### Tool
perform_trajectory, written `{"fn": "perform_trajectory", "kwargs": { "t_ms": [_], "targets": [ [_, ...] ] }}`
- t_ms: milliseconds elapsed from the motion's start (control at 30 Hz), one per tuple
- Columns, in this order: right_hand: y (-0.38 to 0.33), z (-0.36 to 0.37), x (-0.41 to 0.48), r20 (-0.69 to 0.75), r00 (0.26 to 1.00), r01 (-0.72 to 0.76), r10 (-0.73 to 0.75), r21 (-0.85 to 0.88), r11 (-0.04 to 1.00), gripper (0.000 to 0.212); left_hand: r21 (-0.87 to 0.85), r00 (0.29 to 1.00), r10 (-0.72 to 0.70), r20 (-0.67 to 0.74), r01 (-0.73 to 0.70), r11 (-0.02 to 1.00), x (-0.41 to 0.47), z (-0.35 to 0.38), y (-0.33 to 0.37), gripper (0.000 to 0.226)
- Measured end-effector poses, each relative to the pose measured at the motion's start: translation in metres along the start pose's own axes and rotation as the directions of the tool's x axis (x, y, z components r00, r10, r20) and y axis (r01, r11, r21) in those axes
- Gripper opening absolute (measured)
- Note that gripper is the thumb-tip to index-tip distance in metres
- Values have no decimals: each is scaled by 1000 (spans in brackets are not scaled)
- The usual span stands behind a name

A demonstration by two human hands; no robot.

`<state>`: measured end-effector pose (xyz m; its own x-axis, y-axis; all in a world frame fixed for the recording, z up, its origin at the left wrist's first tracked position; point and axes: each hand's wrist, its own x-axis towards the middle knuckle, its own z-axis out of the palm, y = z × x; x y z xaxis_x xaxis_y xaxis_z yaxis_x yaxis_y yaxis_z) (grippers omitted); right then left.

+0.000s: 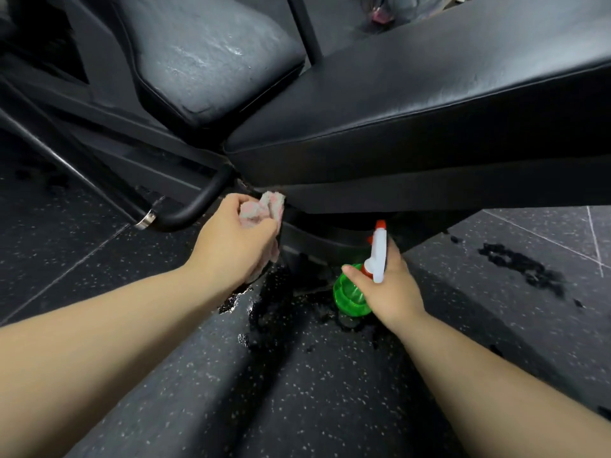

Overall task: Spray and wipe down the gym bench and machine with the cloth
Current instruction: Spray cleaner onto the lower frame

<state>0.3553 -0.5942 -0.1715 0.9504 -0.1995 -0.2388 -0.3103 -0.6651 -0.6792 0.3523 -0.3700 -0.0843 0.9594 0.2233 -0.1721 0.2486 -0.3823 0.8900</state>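
Where the long bench (429, 94) meets its dark frame (314, 242), my left hand (238, 246) holds the cloth (261, 209) at the bench's lower corner; whether the fabric actually touches the frame I cannot tell.

Bench: thick black padding, smooth and faintly creased like vinyl, with a rounded front edge and a flat matte panel beneath.

Seat pad (205, 54), upper left: same black covering, streaked with a dull sheen, corners rounded.

Cloth: pale pink and grey, fluffy, bunched into a loose wad.

Left fingers (231, 201): curled together and clamped on the cloth, part of which hangs below the palm.

Handle (195, 206): a curved black tube with a shiny metal collar, just beside my left hand.

Right hand (393, 285): grips the spray bottle (350, 295) at its neck, low above the floor, nozzle toward the frame under the bench.

Bottle: translucent green, round body; white plastic trigger head (379, 256) with a red nozzle tip.

Right fingers (393, 249): wrapped round the neck, thumb laid across the near side; the fingertips are hidden behind the trigger head.

Floor (330, 391): dark rubber flecked with pale specks, with glossy wet patches (522, 269) under the bottle and to the right.

Frame below the bench lies in shadow and is hard to make out; a blurred pink object (380, 13) at the top edge cannot be identified.
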Motion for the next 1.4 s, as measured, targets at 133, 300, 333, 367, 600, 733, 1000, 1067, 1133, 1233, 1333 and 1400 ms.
{"fn": "perform_trajectory", "kwargs": {
  "t_ms": [133,300,333,367,600,733,1000,1067,1133,1233,1333,1400],
  "targets": [
    [-9,9,5,33,997,67,-63,-145,987,84,434,999,-35,-5,34,900,19,11,-4,53],
    [-21,15,-6,4,985,166,-175,-347,923,70,331,957,-260,132,204,921,29,8,2,24],
    [-26,16,-9,35,981,192,-191,-345,919,67,355,943,-284,173,210,911,27,3,3,21],
    [-33,18,-11,58,978,207,-199,-321,924,65,385,935,-289,207,194,902,24,-2,3,17],
    [-79,37,-30,121,968,231,-220,-87,969,45,708,859,-307,409,-86,701,3,-46,-1,21],
    [-94,44,-38,113,959,268,-262,-45,962,46,585,642,-435,631,-26,811,-21,-80,-47,18],
    [-88,34,-50,64,930,366,-361,-126,922,39,84,862,87,500,-148,985,-4,-52,-19,41],
    [-91,26,-51,124,919,388,-375,-109,915,31,241,898,78,432,-198,950,0,-56,-16,43],
    [-95,17,-49,196,898,417,-394,-91,904,28,279,937,85,340,-187,942,4,-65,-11,39],
    [-104,3,-50,251,890,413,-381,-89,906,20,182,974,14,226,-56,982,9,-76,1,31],
    [-118,-18,-69,264,892,400,-368,-79,913,23,64,970,-85,229,72,995,-8,-84,24,32],
    [-130,-41,-90,297,890,382,-346,-72,921,20,-19,964,-136,227,144,989,-31,-90,49,30]
  ]
}}
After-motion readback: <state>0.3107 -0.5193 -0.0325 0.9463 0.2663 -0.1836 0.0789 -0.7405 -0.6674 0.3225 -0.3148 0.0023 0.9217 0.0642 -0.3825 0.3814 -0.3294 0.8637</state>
